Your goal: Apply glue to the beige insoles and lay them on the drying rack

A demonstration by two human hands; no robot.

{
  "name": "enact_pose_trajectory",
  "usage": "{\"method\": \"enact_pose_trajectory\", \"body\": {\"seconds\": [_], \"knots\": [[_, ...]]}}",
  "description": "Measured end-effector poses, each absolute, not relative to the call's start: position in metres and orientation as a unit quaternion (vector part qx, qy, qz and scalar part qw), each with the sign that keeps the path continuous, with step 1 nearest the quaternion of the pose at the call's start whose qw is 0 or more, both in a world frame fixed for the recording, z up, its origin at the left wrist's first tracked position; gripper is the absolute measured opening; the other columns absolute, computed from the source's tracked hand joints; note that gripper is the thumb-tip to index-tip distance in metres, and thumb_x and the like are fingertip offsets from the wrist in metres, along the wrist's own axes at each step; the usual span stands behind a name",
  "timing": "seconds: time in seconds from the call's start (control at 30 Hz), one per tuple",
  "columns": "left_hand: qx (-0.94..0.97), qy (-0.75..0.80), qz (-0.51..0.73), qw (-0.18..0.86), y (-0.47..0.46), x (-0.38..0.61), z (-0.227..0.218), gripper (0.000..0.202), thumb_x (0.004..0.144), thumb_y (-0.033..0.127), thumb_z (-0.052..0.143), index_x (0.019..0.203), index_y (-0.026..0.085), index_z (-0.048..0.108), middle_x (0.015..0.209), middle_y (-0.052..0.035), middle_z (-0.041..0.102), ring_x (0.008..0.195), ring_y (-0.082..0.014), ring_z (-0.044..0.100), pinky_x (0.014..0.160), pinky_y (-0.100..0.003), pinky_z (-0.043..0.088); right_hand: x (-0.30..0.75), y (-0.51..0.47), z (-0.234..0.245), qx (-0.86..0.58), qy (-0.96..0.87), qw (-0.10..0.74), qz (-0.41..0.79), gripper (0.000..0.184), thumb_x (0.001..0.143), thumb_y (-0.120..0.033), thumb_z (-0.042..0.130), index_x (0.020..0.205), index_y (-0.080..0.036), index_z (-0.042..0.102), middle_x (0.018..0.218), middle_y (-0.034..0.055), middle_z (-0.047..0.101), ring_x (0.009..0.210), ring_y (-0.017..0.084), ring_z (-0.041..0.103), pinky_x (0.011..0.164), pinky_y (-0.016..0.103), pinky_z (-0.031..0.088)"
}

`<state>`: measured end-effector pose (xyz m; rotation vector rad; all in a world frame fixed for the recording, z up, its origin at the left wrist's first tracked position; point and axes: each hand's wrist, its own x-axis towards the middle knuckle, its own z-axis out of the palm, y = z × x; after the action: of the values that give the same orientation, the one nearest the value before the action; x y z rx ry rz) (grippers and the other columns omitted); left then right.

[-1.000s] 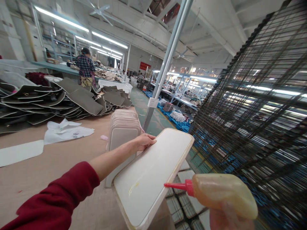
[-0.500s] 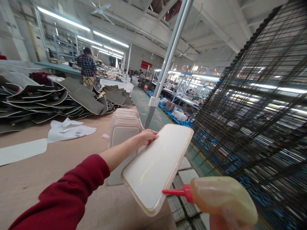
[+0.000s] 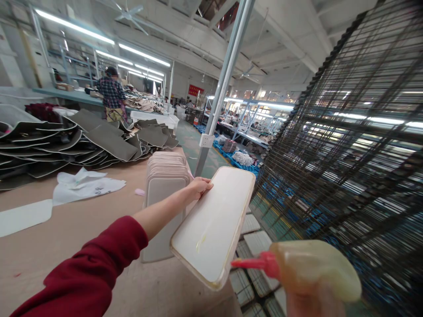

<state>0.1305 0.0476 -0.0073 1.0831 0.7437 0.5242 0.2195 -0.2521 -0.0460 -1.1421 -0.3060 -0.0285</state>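
Note:
My left hand (image 3: 201,187) pinches the upper left edge of a white rectangular panel (image 3: 218,224) with rounded corners, holding it tilted above the table's edge. A yellowish streak shows on the panel's lower part, and its rim looks yellow-brown. In my right hand (image 3: 309,304), blurred and partly cut off by the frame, is a squeeze bottle (image 3: 313,268) of amber liquid with a red nozzle. The nozzle tip points left, close to the panel's lower right edge. Behind my left forearm stands a stack of similar panels (image 3: 167,211).
Dark grey sheets with pale edges (image 3: 109,136) are heaped at the table's back left. A crumpled white cloth (image 3: 86,185) and a flat white sheet (image 3: 24,218) lie nearby. On the right rises a wire rack (image 3: 346,123); more panels lie below. A person (image 3: 112,94) stands farther back.
The bottle's nozzle has moved slightly right, away from the panel's edge. The panel has turned a little more upright, and the whole view has shifted slightly.

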Motion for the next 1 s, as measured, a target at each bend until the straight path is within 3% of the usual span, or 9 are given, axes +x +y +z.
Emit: {"method": "enact_pose_trajectory", "body": {"seconds": [0.13, 0.4, 0.57, 0.7, 0.77, 0.93, 1.0], "knots": [[0.503, 0.321, 0.228, 0.77, 0.04, 0.127, -0.006, 0.022, 0.069, 0.007, 0.068, 0.09, 0.011, 0.072, 0.06, -0.002, 0.067, 0.055, -0.0138, 0.061, 0.057, -0.025, 0.051, 0.237, -0.234, -0.007, -0.47, -0.151, 0.87, -0.023, 0.044, 0.057, -0.036, 0.083, 0.095, -0.022, 0.065, 0.104, -0.001, 0.064, 0.106, 0.017, 0.055, 0.099, 0.029, 0.039], [0.505, 0.277, 0.213, 0.789, 0.034, 0.124, -0.004, 0.026, 0.063, 0.008, 0.07, 0.088, 0.011, 0.072, 0.064, -0.0038, 0.07, 0.057, -0.0159, 0.063, 0.06, -0.027, 0.053, 0.262, -0.219, -0.002, -0.457, -0.185, 0.868, -0.05, 0.044, 0.049, -0.029, 0.086, 0.086, -0.018, 0.064, 0.099, 0.0015, 0.064, 0.102, 0.019, 0.056, 0.097, 0.033, 0.041], [0.499, 0.291, 0.209, 0.789, 0.04, 0.126, -0.004, 0.024, 0.063, 0.007, 0.07, 0.087, 0.011, 0.072, 0.063, -0.0039, 0.069, 0.057, -0.0169, 0.064, 0.06, -0.028, 0.052, 0.252, -0.231, -0.025, -0.479, -0.168, 0.861, 0.029, 0.048, 0.049, -0.032, 0.086, 0.09, -0.019, 0.065, 0.098, 0.0025, 0.065, 0.097, 0.019, 0.059, 0.079, 0.024, 0.05], [0.498, 0.305, 0.217, 0.783, 0.043, 0.127, -0.003, 0.024, 0.063, 0.009, 0.073, 0.086, 0.012, 0.072, 0.062, -0.0029, 0.069, 0.058, -0.0165, 0.064, 0.058, -0.026, 0.052, 0.243, -0.247, -0.059, -0.505, -0.181, 0.837, 0.113, 0.058, 0.049, -0.034, 0.084, 0.102, -0.02, 0.063, 0.092, 0.0069, 0.067, 0.079, 0.023, 0.064, 0.063, 0.031, 0.055], [0.498, 0.306, 0.222, 0.78, 0.043, 0.126, -0.003, 0.024, 0.062, 0.009, 0.074, 0.086, 0.012, 0.072, 0.062, -0.0028, 0.069, 0.058, -0.0162, 0.064, 0.058, -0.026, 0.051, 0.241, -0.25, -0.061, -0.501, -0.165, 0.841, 0.123, 0.06, 0.047, -0.033, 0.085, 0.102, -0.022, 0.063, 0.088, 0.0051, 0.067, 0.07, 0.02, 0.062, 0.061, 0.03, 0.055], [0.498, 0.308, 0.217, 0.781, 0.042, 0.126, -0.003, 0.024, 0.064, 0.008, 0.074, 0.088, 0.012, 0.073, 0.064, -0.0032, 0.07, 0.058, -0.0162, 0.064, 0.058, -0.026, 0.051, 0.241, -0.237, -0.015, -0.487, -0.167, 0.857, 0.008, 0.05, 0.053, -0.037, 0.084, 0.096, -0.023, 0.065, 0.093, -0.0014, 0.065, 0.09, 0.016, 0.059, 0.087, 0.027, 0.047], [0.497, 0.311, 0.216, 0.781, 0.043, 0.126, -0.003, 0.023, 0.066, 0.006, 0.071, 0.089, 0.012, 0.073, 0.063, -0.0032, 0.069, 0.058, -0.016, 0.063, 0.058, -0.027, 0.052, 0.245, -0.232, -0.005, -0.49, -0.183, 0.852, -0.006, 0.047, 0.055, -0.037, 0.084, 0.095, -0.023, 0.065, 0.092, -0.0012, 0.065, 0.095, 0.017, 0.058, 0.089, 0.029, 0.046]]}}
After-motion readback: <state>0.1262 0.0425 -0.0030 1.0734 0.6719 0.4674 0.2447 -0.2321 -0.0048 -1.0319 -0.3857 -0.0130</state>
